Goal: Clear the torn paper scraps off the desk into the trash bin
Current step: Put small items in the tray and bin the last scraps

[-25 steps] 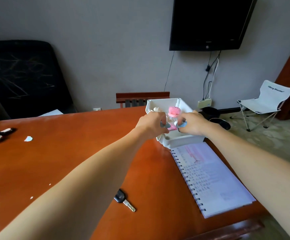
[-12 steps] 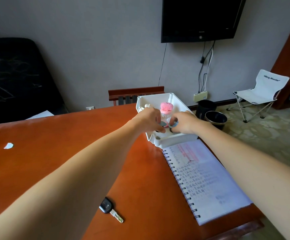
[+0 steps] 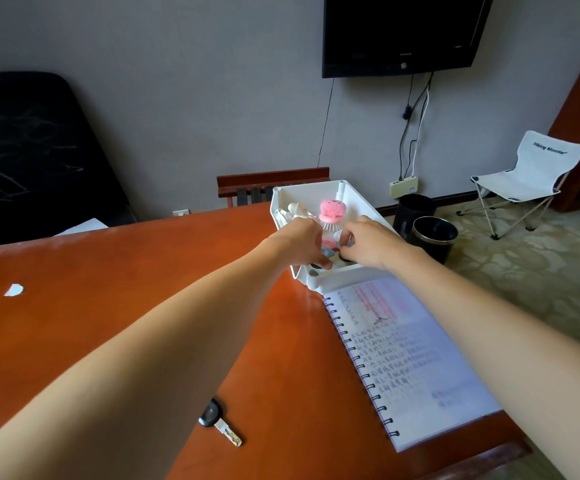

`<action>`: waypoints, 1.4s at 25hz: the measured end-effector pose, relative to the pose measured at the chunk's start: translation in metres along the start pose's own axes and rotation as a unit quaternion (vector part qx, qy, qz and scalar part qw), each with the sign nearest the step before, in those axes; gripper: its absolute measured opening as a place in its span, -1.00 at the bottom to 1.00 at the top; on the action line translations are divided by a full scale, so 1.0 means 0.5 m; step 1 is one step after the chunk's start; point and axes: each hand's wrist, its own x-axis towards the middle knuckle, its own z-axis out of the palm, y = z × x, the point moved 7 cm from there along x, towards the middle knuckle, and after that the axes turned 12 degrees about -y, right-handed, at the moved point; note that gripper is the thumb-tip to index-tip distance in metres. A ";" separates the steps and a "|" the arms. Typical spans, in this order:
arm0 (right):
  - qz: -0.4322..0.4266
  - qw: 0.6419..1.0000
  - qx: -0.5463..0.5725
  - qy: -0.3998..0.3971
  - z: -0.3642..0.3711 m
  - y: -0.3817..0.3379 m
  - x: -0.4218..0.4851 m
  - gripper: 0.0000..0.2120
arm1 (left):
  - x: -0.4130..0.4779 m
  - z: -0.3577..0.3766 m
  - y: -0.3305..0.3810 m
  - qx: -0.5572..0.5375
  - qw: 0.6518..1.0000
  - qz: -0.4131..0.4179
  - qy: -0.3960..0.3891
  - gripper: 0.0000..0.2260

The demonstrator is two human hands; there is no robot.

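A: Where are we w/ the scraps?

B: We see one torn paper scrap (image 3: 13, 290). It's far left on the counter (image 3: 108, 271), well apart from both hands. The trash bin (image 3: 435, 247) stands on the floor off the counter's far right corner, w/ a second dark bin (image 3: 414, 207) just behind it.

A: And the hands?

B: Both are in the white tray (image 3: 337, 280) at the counter's far edge. Left hand (image 3: 300, 242) & right hand (image 3: 371, 244) are knuckles-up. Their fingers curl down among small pink & blue-grey bits just below the pink brush (image 3: 331, 211). We can't tell whether either hand pinches anything, b/c the fingers hide it.

A: Why there, if the scrap's at the other end?

B: Our guess is that bits of paper landed in the tray and we're picking them out. Two hands that close together suit work on sth small. The tray sits on the bin side, so whatever we lift out has a short trip over the edge.

A: Anything else on the counter?

B: A spiral notebook (image 3: 413, 358) lies open just this side of the tray. A key (image 3: 217, 422) lies nearer the front edge. Neither looks like trash, so we'd leave both. The left scrap isn't cleared yet. That one needs a long reach across, then a carry to the bin.
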 end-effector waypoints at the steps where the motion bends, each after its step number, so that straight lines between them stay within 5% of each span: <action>1: -0.002 1.000 0.017 0.000 -0.001 -0.001 -0.003 -0.84 | -0.002 -0.001 0.000 -0.001 1.000 0.000 0.001 -0.61; 14: -0.024 0.997 -0.061 0.038 0.000 -0.006 -0.005 -0.80 | 0.004 -0.003 -0.007 0.016 0.999 0.000 0.040 -0.71; 20: -0.059 0.985 -0.132 0.089 -0.029 -0.041 -0.033 -0.72 | -0.058 -0.049 -0.011 0.027 0.986 0.006 0.166 -0.82; 35: -0.143 0.982 -0.103 0.065 -0.015 -0.298 -0.166 -0.69 | -0.368 -0.042 -0.165 0.096 0.982 -0.054 0.153 -0.81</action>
